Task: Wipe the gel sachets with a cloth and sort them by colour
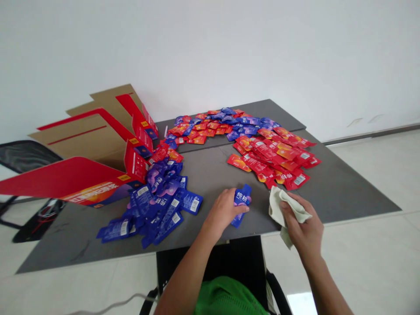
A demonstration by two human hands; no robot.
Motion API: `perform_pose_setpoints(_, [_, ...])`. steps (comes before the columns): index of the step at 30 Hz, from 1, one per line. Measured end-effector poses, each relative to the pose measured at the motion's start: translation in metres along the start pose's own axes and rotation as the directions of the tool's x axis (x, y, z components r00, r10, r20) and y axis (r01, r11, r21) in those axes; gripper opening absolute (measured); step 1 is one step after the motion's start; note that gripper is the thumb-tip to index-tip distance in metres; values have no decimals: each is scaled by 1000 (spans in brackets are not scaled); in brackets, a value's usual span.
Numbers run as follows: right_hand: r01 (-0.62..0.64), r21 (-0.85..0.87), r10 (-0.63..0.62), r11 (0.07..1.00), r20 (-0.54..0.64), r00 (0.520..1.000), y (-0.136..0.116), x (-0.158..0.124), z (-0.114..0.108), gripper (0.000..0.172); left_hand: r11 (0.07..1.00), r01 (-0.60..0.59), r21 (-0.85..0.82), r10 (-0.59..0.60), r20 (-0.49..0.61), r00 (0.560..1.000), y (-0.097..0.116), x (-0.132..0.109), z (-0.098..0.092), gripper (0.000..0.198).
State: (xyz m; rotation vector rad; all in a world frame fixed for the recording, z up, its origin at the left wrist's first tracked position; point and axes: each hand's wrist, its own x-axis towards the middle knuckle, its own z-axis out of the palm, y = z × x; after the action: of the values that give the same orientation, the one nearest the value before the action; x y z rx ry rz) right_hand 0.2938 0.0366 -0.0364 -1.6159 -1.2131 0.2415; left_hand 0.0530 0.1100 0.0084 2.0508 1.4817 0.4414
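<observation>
Near the table's front edge, my left hand [223, 207] is closed around a blue spouted pouch [242, 197] with white characters and a pink-purple pattern. My fingers cover its left side. To the right, my right hand [305, 225] grips a crumpled pale cloth [278, 208], which hangs just over the front edge. A heap of blue pouches [160, 205] lies left of my left hand. Beyond my right hand is a pile of red pouches [275, 155] with orange patterns, some showing white barcode labels.
Open red cardboard boxes [98, 170] stand along the left side of the grey table [210, 170]. Mixed red and blue pouches [210, 127] lie at the back, near the white wall. A black chair [236, 258] is at the front edge.
</observation>
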Motion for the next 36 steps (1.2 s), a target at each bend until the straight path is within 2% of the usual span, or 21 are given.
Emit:
perform_pose_setpoints(2, [14, 2, -14, 1000, 3, 1000, 1, 0, 0, 43, 997, 36, -70, -33, 42, 999, 2, 5, -10, 28])
perform_pose_setpoints(3, [20, 1, -20, 1000, 4, 1000, 1, 0, -1, 42, 993, 54, -103, -48, 53, 997, 3, 7, -14, 26])
perform_pose_setpoints(6, [16, -9, -16, 1000, 7, 1000, 0, 0, -1, 42, 973, 78, -217, -72, 38, 997, 4, 11, -23, 33])
perform_pose_setpoints(9, [-23, -8, 23, 1000, 7, 1000, 0, 1, -2, 46, 959, 83, -271, -96, -33, 995, 1, 12, -28, 45])
perform_pose_setpoints(12, [-58, 1, 58, 998, 10, 998, 0, 1, -2, 50, 957, 87, -278, -123, -113, 986, -10, 10, -34, 48])
perform_pose_setpoints(14, [-67, 4, 67, 998, 23, 998, -1, 1, -2, 51, 951, 101, -291, -152, -158, 976, -20, 7, -46, 48])
perform_pose_setpoints(17, [-77, 11, 76, 997, 40, 996, -3, 2, -3, 52, 945, 150, -291, -222, -236, 946, -40, -1, -80, 49])
perform_pose_setpoints(20, [-91, 11, 90, 996, 56, 994, -3, 2, -5, 52, 935, 233, -267, -312, -307, 899, -63, -12, -129, 48])
perform_pose_setpoints(23, [-115, -2, 115, 993, 78, 990, -2, 2, -6, 54, 904, 333, -268, -409, -321, 854, -85, -26, -176, 43])
perform_pose_setpoints(26, [-138, -9, 138, 990, 91, 986, -2, 3, -7, 57, 841, 431, -326, -527, -316, 789, -105, -42, -207, 41])
perform_pose_setpoints(29, [-153, -13, 154, 988, 102, 983, -5, 4, -7, 60, 793, 479, -377, -593, -296, 749, -121, -58, -220, 43])
perform_pose_setpoints(33, [-145, -56, 151, 988, 123, 981, -8, 5, -8, 63, 770, 498, -399, -612, -237, 755, -142, -73, -223, 48])
perform_pose_setpoints(36, [-166, -66, 173, 984, 119, 978, -7, 5, -8, 66, 786, 484, -384, -595, -260, 760, -159, -78, -221, 50])
